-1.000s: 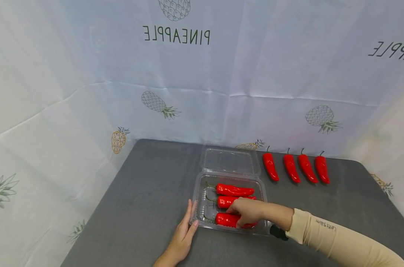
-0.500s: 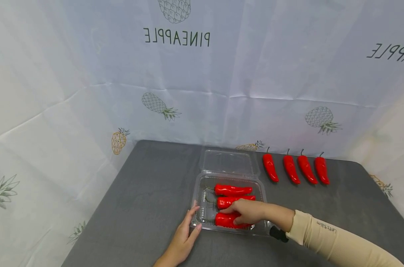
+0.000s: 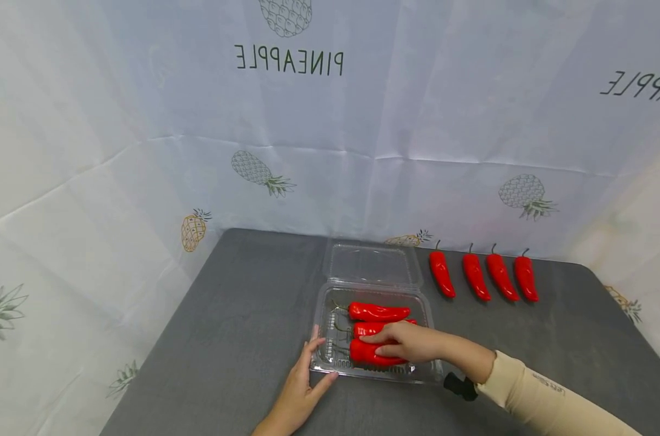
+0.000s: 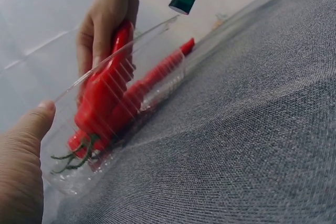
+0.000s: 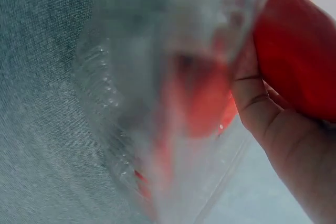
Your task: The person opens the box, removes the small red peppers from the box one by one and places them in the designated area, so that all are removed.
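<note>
A clear plastic clamshell container [image 3: 357,375] lies with its lid [image 3: 370,264] folded back. Inside, two red chili peppers lie crosswise: a far pepper [image 3: 379,312] and a middle pepper [image 3: 364,329], the latter partly covered by my right hand [image 3: 417,343]. That hand grips a third pepper [image 3: 369,353] between thumb and fingers over the container's near side. The left wrist view shows this held pepper [image 4: 102,98] tilted, stem end low. My left hand [image 3: 297,387] rests at the container's near left corner with extended fingers, its thumb [image 4: 31,129] against the wall.
Several more red peppers [image 3: 474,277] lie in a row at the back right of the grey tabletop [image 3: 243,315]. A pineapple-print curtain [image 3: 444,121] hangs behind and along the sides. A dark band [image 3: 461,386] sits at my right wrist.
The gripped pepper has shifted slightly left and away from the container's front wall, with my right hand. My left thumb has slid right along the front edge. The far pepper sits slightly farther left.
</note>
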Tool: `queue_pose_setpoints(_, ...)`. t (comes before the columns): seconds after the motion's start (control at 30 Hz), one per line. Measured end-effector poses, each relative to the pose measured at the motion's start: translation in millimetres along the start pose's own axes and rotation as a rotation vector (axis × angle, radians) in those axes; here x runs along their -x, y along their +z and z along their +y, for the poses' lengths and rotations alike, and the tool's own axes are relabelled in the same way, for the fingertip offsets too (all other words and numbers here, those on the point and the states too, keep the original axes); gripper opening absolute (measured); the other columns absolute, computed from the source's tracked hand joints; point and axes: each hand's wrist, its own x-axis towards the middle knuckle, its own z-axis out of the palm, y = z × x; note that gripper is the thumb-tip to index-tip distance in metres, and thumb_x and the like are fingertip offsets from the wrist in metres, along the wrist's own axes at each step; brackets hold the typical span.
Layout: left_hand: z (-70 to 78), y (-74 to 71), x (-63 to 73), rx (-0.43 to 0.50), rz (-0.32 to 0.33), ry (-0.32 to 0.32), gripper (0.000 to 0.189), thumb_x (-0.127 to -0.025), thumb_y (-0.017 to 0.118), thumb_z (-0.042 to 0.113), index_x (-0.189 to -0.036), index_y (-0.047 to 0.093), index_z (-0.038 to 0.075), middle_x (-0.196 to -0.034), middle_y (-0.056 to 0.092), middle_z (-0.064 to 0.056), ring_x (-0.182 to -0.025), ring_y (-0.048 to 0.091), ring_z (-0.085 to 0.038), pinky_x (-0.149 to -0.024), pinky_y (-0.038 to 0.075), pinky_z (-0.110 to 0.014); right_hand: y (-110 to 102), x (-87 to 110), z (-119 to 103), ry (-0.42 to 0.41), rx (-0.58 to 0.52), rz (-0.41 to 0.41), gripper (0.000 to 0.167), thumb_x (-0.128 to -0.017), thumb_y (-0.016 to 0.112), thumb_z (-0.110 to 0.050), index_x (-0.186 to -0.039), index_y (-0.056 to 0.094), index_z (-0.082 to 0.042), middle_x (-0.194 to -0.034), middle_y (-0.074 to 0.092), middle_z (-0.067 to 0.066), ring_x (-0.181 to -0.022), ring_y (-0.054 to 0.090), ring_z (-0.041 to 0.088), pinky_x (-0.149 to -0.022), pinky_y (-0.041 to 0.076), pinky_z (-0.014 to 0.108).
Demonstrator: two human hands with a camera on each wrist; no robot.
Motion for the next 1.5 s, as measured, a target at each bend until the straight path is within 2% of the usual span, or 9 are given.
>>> queue_pose_setpoints(0.07,-0.1,0.0,-0.2,0.016,0.000,0.000,0.059,-0.084,0.068,0.029,-0.132,0.042,0.007,-0.151,0.028,-0.015,-0.136,0.028,-0.024,-0.106,0.013,-0.008,-0.3,2.5,2.3,0.002,-0.017,0.030,0.045,-0.090,0.060,-0.026,-0.132,0.053,-0.011,-0.078,0.061,-0.009,-0.060,0.030,0.002,-0.057,0.034,0.015)
queue_pose_setpoints(0.23,-1.5,-0.5,-1.0,0.040,0.006,0.034,0.060,-0.084,0.069,0.027,-0.133,0.042,0.004,-0.151,0.028,-0.017,-0.137,0.022,-0.005,-0.108,0.011,-0.006,-0.1,7.9,6.1,0.004,-0.082,0.090,0.048,-0.089,0.061,-0.029,-0.132,0.053,-0.009,-0.058,0.040,-0.012,-0.053,0.027,0.002,-0.053,0.032,0.016)
queue_pose_setpoints(0.4,-2.9,-0.5,-2.1,0.036,0.023,0.109,0.060,-0.084,0.068,0.022,-0.133,0.041,0.000,-0.150,0.027,-0.023,-0.138,0.020,-0.001,-0.111,0.008,-0.008,0.9,14.4,7.6,0.024,-0.115,0.133,0.048,-0.089,0.061,-0.030,-0.132,0.053,-0.010,-0.055,0.027,-0.010,-0.048,0.022,0.003,-0.048,0.028,0.017)
queue_pose_setpoints(0.5,-2.9,-0.3,-2.0,0.038,0.019,0.108,0.060,-0.084,0.068,0.022,-0.133,0.041,-0.001,-0.150,0.027,-0.023,-0.138,0.019,0.000,-0.111,0.007,-0.008,1.0,19.3,7.9,0.044,-0.130,0.157,0.048,-0.090,0.060,-0.030,-0.133,0.052,-0.010,-0.062,0.040,-0.009,-0.057,0.031,0.005,-0.051,0.031,0.018)
queue_pose_setpoints(0.63,-2.3,0.0,-1.2,0.049,0.001,0.079,0.061,-0.085,0.067,0.024,-0.133,0.040,-0.001,-0.151,0.025,-0.022,-0.138,0.017,0.003,-0.110,0.006,-0.006,1.3,25.6,7.6,0.062,-0.152,0.188,0.048,-0.091,0.058,-0.032,-0.134,0.052,-0.012,-0.092,0.059,-0.003,-0.081,0.045,0.009,-0.061,0.040,0.019)
queue_pose_setpoints(1.0,-4.3,1.5,-0.7,0.038,0.013,0.125,0.060,-0.085,0.067,0.020,-0.133,0.039,-0.002,-0.150,0.025,-0.025,-0.139,0.016,0.002,-0.110,0.006,-0.006,3.0,42.0,8.9,0.050,-0.235,0.294,0.048,-0.093,0.056,-0.030,-0.137,0.048,-0.013,-0.126,0.056,0.018,-0.103,0.048,0.025,-0.070,0.049,0.022)
queue_pose_setpoints(1.17,-5.9,2.0,-0.8,0.024,0.027,0.155,0.059,-0.085,0.067,0.019,-0.132,0.039,-0.004,-0.149,0.026,-0.026,-0.139,0.016,0.001,-0.111,0.006,-0.007,3.5,50.5,11.4,0.078,-0.312,0.373,0.049,-0.093,0.055,-0.027,-0.138,0.046,-0.010,-0.124,0.055,0.021,-0.104,0.048,0.027,-0.069,0.051,0.023)
queue_pose_setpoints(1.43,-3.9,1.2,-0.6,0.038,0.013,0.126,0.059,-0.086,0.066,0.019,-0.133,0.039,-0.003,-0.150,0.025,-0.025,-0.139,0.015,0.003,-0.110,0.005,-0.007,10.7,59.4,19.7,0.090,-0.392,0.614,0.049,-0.094,0.055,-0.024,-0.138,0.044,-0.007,-0.141,0.045,0.018,-0.105,0.049,-0.005,-0.076,0.051,0.021)
queue_pose_setpoints(1.5,-3.6,1.2,-0.3,0.038,0.011,0.117,0.059,-0.086,0.066,0.019,-0.134,0.039,-0.002,-0.150,0.025,-0.025,-0.139,0.015,0.003,-0.110,0.005,-0.006,12.9,61.4,20.6,0.124,-0.404,0.665,0.048,-0.094,0.055,-0.024,-0.138,0.045,-0.007,-0.141,0.044,0.018,-0.105,0.050,0.000,-0.075,0.051,0.021)
